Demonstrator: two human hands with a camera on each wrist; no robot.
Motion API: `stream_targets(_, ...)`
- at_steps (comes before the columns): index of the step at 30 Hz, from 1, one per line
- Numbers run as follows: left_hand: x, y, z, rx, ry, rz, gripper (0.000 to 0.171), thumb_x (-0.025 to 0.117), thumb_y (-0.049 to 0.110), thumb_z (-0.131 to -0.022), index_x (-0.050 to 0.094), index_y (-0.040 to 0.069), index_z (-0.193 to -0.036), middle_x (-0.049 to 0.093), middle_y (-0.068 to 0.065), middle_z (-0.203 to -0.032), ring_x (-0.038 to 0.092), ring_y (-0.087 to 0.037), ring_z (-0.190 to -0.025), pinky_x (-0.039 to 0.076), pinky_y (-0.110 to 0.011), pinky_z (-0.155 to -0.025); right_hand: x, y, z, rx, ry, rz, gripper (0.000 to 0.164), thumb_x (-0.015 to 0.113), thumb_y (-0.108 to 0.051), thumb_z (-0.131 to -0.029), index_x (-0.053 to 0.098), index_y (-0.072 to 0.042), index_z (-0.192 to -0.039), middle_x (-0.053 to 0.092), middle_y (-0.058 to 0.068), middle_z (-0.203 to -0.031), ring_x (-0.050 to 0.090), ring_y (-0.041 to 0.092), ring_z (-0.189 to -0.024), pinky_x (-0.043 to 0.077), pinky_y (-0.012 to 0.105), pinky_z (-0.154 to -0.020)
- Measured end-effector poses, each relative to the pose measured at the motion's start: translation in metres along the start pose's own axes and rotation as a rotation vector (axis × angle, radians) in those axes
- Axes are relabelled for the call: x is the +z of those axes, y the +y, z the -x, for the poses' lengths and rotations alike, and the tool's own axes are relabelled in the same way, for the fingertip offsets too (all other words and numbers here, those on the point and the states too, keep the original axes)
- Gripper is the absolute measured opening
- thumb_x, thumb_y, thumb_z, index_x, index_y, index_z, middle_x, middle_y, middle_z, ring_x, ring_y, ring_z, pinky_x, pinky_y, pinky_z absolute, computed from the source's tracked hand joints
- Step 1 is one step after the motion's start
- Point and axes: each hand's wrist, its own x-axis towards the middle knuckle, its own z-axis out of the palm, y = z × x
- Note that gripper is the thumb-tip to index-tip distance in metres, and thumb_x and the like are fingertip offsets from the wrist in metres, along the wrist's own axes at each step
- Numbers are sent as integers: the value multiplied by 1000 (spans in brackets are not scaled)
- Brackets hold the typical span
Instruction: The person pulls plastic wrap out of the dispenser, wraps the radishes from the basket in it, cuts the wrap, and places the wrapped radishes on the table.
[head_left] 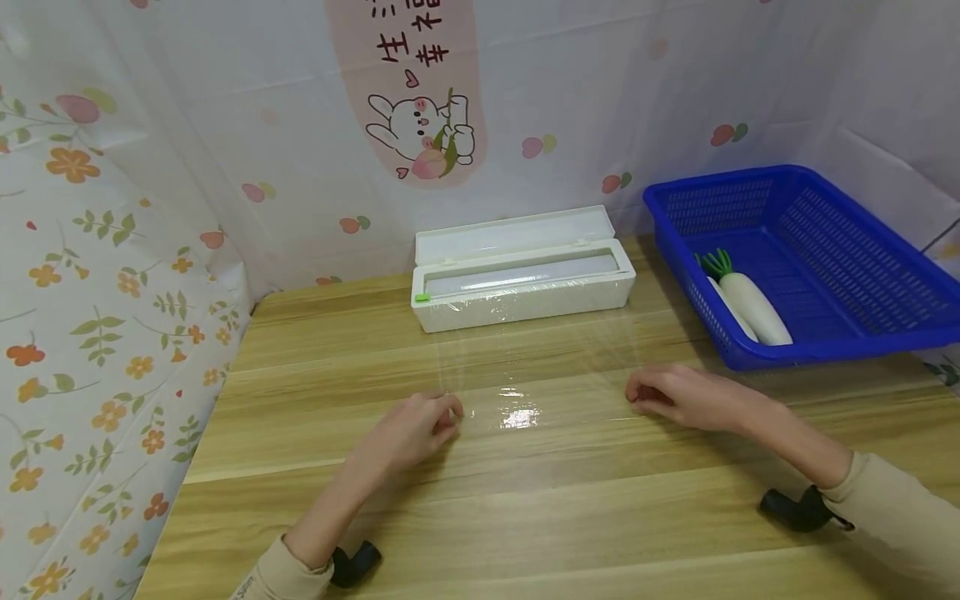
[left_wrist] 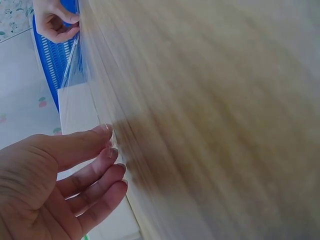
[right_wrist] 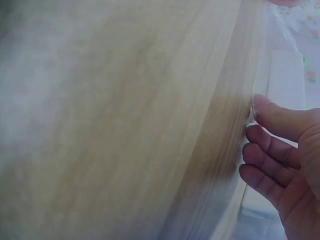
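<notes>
A sheet of clear plastic wrap (head_left: 517,400) stretches from a white dispenser box (head_left: 525,304) towards me, above the wooden table. Its left corner is pinched between thumb and forefinger of my left hand (head_left: 418,427). At the opposite corner my right hand (head_left: 686,398) pinches the film the same way. The box lid (head_left: 517,236) stands raised at the back, and a pale roll (head_left: 525,275) lies inside. In the left wrist view, the film runs taut from the left hand (left_wrist: 65,175) to the other hand. The right wrist view shows the right hand (right_wrist: 285,155) gripping the film's edge.
A blue plastic basket (head_left: 825,346) stands at the right of the table (head_left: 330,333), holding white radishes (head_left: 757,310) with green tops. Patterned cloth hangs behind and on the left. A small green piece (head_left: 422,297) sits on the box's left end.
</notes>
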Motion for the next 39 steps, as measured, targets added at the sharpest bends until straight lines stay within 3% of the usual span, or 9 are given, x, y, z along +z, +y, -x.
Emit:
stream_targets(10, 1, -3, 3, 9, 23, 11, 17, 77, 8, -90, 69, 5, -104, 63, -3, -96, 62, -15, -81, 54, -28, -71, -3, -3, -1, 39, 20, 59, 13, 75, -10, -92, 65, -19, -94, 56, -16, -88, 54, -2, -77, 51, 27, -65)
stream_targets(17, 0, -5, 2, -9, 3, 51, 20, 78, 9, -89, 67, 4, -106, 63, -5, -100, 64, -17, -85, 55, -30, -73, -14, -2, -5, -23, 129, 156, 9, 75, -12, -92, 68, -16, -96, 60, -14, -92, 58, 0, -82, 55, 30, -70)
stream_targets(28, -2, -7, 2, -56, -41, 99, 25, 76, 10, -92, 63, 5, -112, 60, -5, -106, 61, -19, -93, 53, -35, -79, -49, -9, -20, 5, 210, 191, 21, 76, 1, -87, 69, -10, -103, 60, -7, -95, 55, 4, -80, 51, 26, -65)
stream_targets(35, -2, -8, 2, -73, -40, 110, 25, 75, 11, -92, 62, 6, -114, 60, -6, -111, 61, -20, -99, 53, -39, -83, -78, -5, -22, 8, 312, 230, 22, 75, 3, -86, 68, -4, -105, 59, -3, -91, 53, 7, -78, 49, 22, -64)
stream_targets(39, -2, -8, 2, -72, -43, 115, 26, 75, 12, -93, 62, 7, -114, 60, -6, -112, 61, -20, -100, 53, -39, -84, -93, 3, -19, 72, 349, 231, 26, 74, 4, -87, 65, -4, -110, 59, -2, -93, 52, 9, -79, 47, 21, -65)
